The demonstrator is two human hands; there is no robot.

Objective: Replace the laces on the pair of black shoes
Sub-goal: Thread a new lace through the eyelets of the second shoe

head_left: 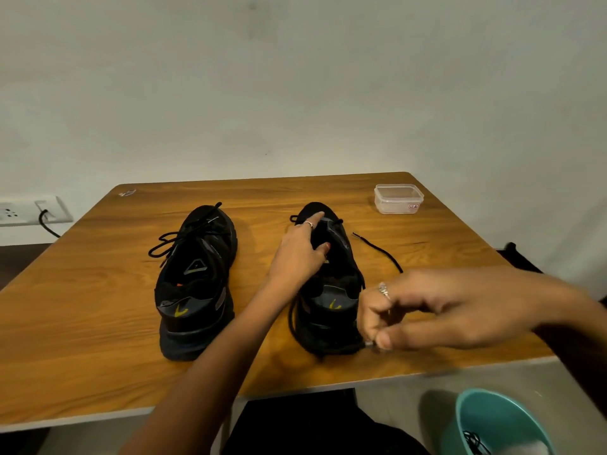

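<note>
On the right-hand black mesh running shoe [331, 284], the left hand [300, 254] rests over the tongue area: its forefinger is stretched forward toward the toe, and the thumb is tucked down into the shoe opening, so the hand grips the upper. A thin ring is visible on one finger. The right hand [437, 310], nearer the camera and blurred, is positioned just beside the heel of the same shoe; its thumb and fingertips pinch the tipped end of the loose black shoelace [381, 254]. This hand carries a silver ring.

From the pinch point, the lace runs along the heel and sole of the shoe. A further length lies on the table to the right of the shoe, ending in a free tip. Whether this is the same lace cannot be determined.

Both shoes stand upright on the brown wood-grain tabletop [98, 290] with heels toward the camera and toes pointing away. The left-hand black running shoe [197, 284] is well apart from the hands and is laced, with a black bow spilling over its left side.

At the far right corner of the table stands a small clear plastic container [398, 198] with a red label. Below the near table edge, a teal round bowl [492, 421] holds a dark tangle of cord. A white wall socket [29, 210] with a black cable is at the left.
</note>
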